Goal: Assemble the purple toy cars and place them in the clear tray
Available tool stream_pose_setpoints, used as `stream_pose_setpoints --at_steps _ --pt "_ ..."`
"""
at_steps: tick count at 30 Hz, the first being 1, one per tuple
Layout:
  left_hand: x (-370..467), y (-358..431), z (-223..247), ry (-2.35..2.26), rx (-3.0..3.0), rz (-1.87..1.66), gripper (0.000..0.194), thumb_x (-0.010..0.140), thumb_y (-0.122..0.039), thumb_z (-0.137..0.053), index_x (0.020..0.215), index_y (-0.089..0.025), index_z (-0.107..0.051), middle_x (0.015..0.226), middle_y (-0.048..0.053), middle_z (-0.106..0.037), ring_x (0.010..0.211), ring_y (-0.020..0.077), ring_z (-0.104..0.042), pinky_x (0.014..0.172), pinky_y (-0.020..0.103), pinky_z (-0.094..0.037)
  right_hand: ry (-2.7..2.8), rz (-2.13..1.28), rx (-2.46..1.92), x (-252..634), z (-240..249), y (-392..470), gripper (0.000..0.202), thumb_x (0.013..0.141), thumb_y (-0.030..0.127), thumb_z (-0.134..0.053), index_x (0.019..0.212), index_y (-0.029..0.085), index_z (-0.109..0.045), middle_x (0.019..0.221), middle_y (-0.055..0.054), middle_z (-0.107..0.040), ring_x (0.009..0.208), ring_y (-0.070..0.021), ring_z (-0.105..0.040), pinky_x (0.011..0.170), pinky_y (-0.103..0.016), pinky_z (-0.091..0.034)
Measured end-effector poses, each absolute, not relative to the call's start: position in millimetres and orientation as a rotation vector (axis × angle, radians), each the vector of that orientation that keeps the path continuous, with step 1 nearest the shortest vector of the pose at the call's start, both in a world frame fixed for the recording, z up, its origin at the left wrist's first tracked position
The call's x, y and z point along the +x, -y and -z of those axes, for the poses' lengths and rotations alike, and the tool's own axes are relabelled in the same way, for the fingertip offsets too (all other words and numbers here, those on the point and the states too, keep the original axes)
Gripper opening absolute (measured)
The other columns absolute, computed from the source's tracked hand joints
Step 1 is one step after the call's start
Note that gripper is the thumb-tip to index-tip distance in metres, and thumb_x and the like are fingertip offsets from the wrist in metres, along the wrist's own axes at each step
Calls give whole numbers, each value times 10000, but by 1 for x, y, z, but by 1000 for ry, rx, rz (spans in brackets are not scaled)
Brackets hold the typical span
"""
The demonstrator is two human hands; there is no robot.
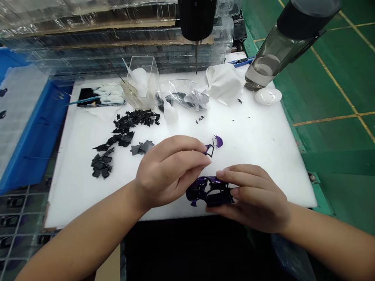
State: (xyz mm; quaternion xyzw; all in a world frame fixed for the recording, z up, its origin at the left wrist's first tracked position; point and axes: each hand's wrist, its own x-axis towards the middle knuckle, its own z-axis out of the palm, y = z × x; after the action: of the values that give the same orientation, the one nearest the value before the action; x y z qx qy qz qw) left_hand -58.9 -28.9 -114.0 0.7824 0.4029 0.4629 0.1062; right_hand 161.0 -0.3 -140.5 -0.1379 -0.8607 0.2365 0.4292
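Observation:
My right hand [258, 195] grips a dark purple toy car body [209, 191], its hollow frame turned toward me above the front of the white foam board [281, 168]. Pinched in the fingertips of my left hand [172, 168] is a small purple car door [209, 150] with a black window frame, held just above the car body and apart from it. A similar purple door [218, 141] lies on the board right behind it. Grey flat pieces [142, 147] rest to the left of my left hand.
Piles of small black parts [136, 119] lie at the left. Behind them stand a clear box [143, 74], a white dropper bottle [170, 112] and a plastic bag [187, 95]. A black electric screwdriver [197, 23] hangs overhead. A water bottle [269, 58] stands back right; a blue bin [35, 136] is left.

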Motion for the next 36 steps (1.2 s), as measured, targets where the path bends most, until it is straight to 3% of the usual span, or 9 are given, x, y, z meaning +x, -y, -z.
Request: stream_pose_setpoints --at_steps 10,19,36 --pt "-58 25 119 -1254 2302 -1324 158 853 28 -699 952 -90 -662 1001 111 -659 930 195 -648 843 278 -558 2204 -475 -367 163 142 0 369 722 269 -846 915 162 -549 961 -170 -739 929 -202 -701 814 -307 -616" --pt "-58 24 121 -1264 2302 -1323 167 846 32 -707 952 -88 -660 1000 105 -661 926 191 -648 838 277 -558 2119 -669 -415 162 146 2 503 707 262 -855 1046 170 -494 1045 -156 -715 965 -205 -682 829 -329 -590" --pt "-60 23 124 -1278 2307 -1322 158 895 -30 -673 989 -149 -633 991 74 -653 932 218 -646 806 333 -594 2105 -840 -446 161 144 0 515 715 255 -842 1102 216 -505 1087 -136 -686 993 -239 -673 810 -399 -603"
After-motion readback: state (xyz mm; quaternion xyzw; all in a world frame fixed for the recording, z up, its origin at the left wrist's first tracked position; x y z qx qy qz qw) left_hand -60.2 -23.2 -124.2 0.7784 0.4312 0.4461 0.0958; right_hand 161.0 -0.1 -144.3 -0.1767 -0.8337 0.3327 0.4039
